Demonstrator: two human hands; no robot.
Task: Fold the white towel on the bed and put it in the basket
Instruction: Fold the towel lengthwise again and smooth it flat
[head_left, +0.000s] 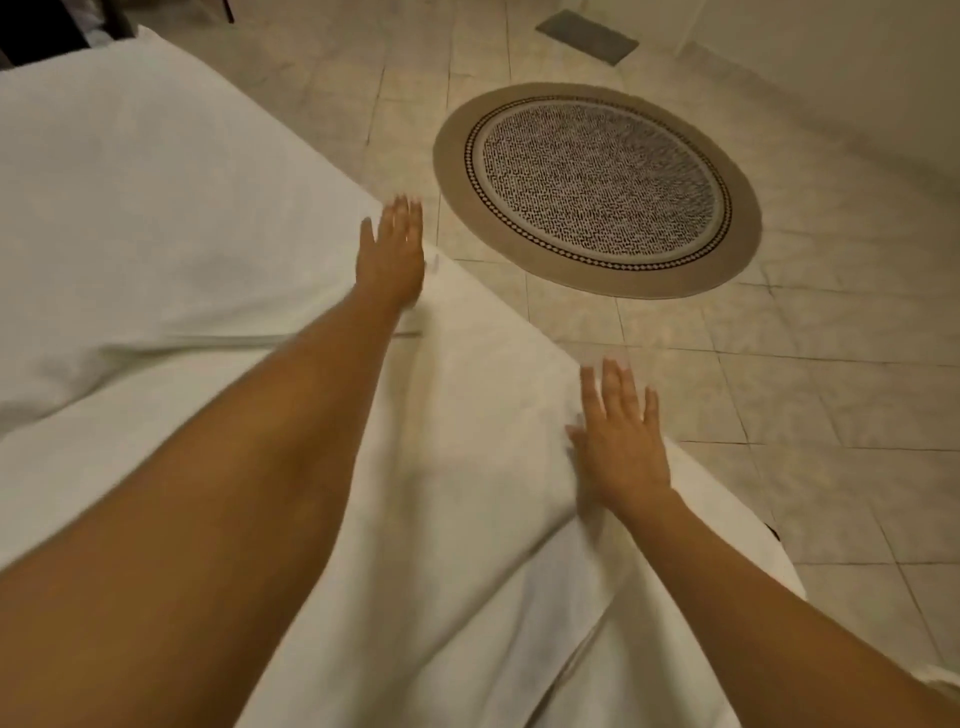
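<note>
The white towel (467, 493) lies spread over the corner of the bed (130, 182), its cloth wrinkled and hanging off the near edge. My left hand (390, 249) rests flat on the towel's far end near the bed edge, fingers straight. My right hand (621, 434) lies flat on the towel's right edge, fingers spread and straight. Neither hand holds anything. No basket is in view.
A round beige rug (597, 189) with a dark patterned middle lies on the tiled floor (831, 389) right of the bed. A grey floor vent (587, 36) sits at the top. Dark furniture shows at the top left corner.
</note>
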